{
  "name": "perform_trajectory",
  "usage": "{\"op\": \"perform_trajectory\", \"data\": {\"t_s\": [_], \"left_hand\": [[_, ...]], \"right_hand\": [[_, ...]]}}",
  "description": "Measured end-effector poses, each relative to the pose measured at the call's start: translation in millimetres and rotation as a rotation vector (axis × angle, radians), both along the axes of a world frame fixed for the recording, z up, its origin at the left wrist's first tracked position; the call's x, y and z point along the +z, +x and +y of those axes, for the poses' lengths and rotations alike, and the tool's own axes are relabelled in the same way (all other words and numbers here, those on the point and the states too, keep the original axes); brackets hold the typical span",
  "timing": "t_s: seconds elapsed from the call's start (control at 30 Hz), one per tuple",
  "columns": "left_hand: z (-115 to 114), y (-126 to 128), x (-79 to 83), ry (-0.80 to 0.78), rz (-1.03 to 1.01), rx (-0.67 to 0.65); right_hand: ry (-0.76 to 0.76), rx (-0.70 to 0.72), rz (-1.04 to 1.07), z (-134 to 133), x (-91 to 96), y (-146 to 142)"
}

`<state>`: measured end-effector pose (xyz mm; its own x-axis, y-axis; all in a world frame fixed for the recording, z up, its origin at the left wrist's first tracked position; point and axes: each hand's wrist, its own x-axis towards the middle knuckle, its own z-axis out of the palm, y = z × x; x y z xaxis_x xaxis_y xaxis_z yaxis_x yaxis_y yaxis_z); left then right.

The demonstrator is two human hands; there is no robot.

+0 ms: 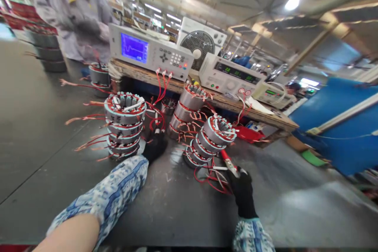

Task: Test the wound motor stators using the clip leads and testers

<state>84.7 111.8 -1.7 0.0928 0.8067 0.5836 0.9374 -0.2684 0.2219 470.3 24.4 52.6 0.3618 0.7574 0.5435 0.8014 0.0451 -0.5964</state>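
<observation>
Just in front of the stacked wound motor stators (213, 136), our right hand (242, 193) clenches a red-handled test clip (229, 163); our left hand (155, 147), gloved, sits among them, its grip impossible to tell.

From here, a grey painted floor (38, 126) spreads toward nine o'clock, a rough wooden workbench (236, 106) crosses twelve, a bright ceiling lamp (292, 3) glows at one, and a blue panel (333, 122) stands at three.
</observation>
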Motion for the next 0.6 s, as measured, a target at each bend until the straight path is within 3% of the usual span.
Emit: {"op": "perform_trajectory", "data": {"t_s": [0.07,0.17,0.27,0.4,0.5,0.6], "left_hand": [[12.3,-10.8,-1.1,0.002,-0.027,0.013],[-0.5,-16.6,-6.5,-0.02,-0.019,-0.076],[-52.3,-18.3,-11.3,-0.054,0.022,-0.228],[-148.8,-21.7,-6.8,-0.019,0.061,-0.486],[-207.9,-20.4,7.6,0.043,-0.033,-0.635],[-240.4,-14.7,28.7,-0.147,-0.177,-0.844]], "right_hand": [[0.092,-0.084,-0.022,-12.9,4.0,-15.7],[0.175,0.054,-0.015,-39.0,3.6,-60.2],[0.102,0.266,0.042,-58.1,-5.8,-114.0],[0.072,0.387,0.053,-66.7,-12.7,-171.0],[0.181,0.452,-0.043,-62.8,-6.0,-200.8],[0.131,0.622,-0.068,-44.9,2.0,-232.4]]}}
